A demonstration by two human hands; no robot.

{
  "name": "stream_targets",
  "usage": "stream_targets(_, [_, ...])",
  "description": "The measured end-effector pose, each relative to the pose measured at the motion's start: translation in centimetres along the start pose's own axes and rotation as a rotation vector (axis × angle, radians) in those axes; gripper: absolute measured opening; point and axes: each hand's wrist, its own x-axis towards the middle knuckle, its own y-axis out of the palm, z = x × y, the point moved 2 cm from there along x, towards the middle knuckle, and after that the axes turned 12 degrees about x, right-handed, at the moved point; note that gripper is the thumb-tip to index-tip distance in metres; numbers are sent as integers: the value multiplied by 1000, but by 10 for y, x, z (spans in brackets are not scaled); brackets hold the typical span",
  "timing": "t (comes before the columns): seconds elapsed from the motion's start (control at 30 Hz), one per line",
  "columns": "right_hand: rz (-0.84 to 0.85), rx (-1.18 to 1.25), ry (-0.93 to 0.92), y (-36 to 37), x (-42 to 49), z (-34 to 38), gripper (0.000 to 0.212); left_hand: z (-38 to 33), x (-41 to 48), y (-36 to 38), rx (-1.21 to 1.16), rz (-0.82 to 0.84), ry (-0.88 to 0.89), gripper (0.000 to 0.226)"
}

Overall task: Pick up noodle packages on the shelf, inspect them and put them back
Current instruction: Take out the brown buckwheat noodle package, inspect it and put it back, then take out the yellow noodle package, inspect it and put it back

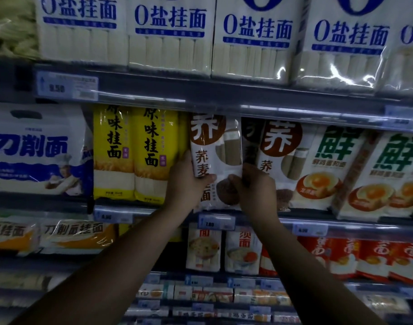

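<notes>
1. Head view: both bare arms reach up to the middle shelf [287, 219] of a noodle rack
2. Brown-and-white pack [215, 148] stands upright at the front of this shelf, its top tucked under the rail [224, 95] above
3. Left hand [186, 184] grips the pack's lower left edge; the thumb lies across the front and the fingers curl behind, out of sight
4. Right hand [254, 188] grips the lower right edge the same way, thumb on the front, and the two thumb tips are close but apart
5. Pack's bottom edge sits level with the shelf lip; I cannot tell whether it rests there or is lifted
6. Yellow packs [135, 156] stand just left of it, touching the left hand's side
7. Twin pack [280, 158] of the same brown print stands just right, partly behind the right hand
8. Egg packs [336, 165] with green print lean further right
9. Blue bag [37, 148] fills the shelf's far left
10. White packs [168, 34] with blue print line the shelf above
11. Price tag [216, 221] hangs on the lip right below the held pack, between the two wrists
12. Smaller packs [203, 249] fill the dim shelves below
</notes>
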Motion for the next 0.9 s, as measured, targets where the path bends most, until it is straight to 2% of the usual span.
stream_targets(0.17, [-5, -31, 40, 9, 3, -7, 34, 4, 10, 21, 16, -40, 20, 63])
stream_targets(0.27, [71, -46, 101, 12, 2, -10, 50, 7, 20, 31, 70, -16, 78, 68])
stream_targets(0.37, [131, -27, 171, 16, -5, -15, 55, 11, 25, 38, 163, 11, 105, 65])
stream_targets(0.47, [108, 2, 113, 14, -9, -15, 55, 13, 22, 40, 208, -11, 134, 64])
stream_targets(0.6, [63, 57, 21, 7, -13, -10, 57, 13, 0, 26, 155, 20, 201, 78])
stream_targets(0.63, [37, 45, -4, 6, -15, -8, 58, 15, -9, 17, 137, 32, 215, 78])
stream_targets(0.7, [-40, 51, -58, 3, -20, 0, 55, 25, -27, -7, 150, -37, 256, 63])
stream_targets(0.8, [-11, 96, -105, 18, -21, 21, 40, 55, -40, -52, 126, -271, 153, 43])
stream_targets(0.87, [136, 145, -110, 46, -20, 35, 29, 79, -36, -69, 102, -332, 21, 49])
stream_targets(0.9, [207, 150, -112, 62, -19, 41, 28, 89, -31, -73, 90, -306, -47, 54])
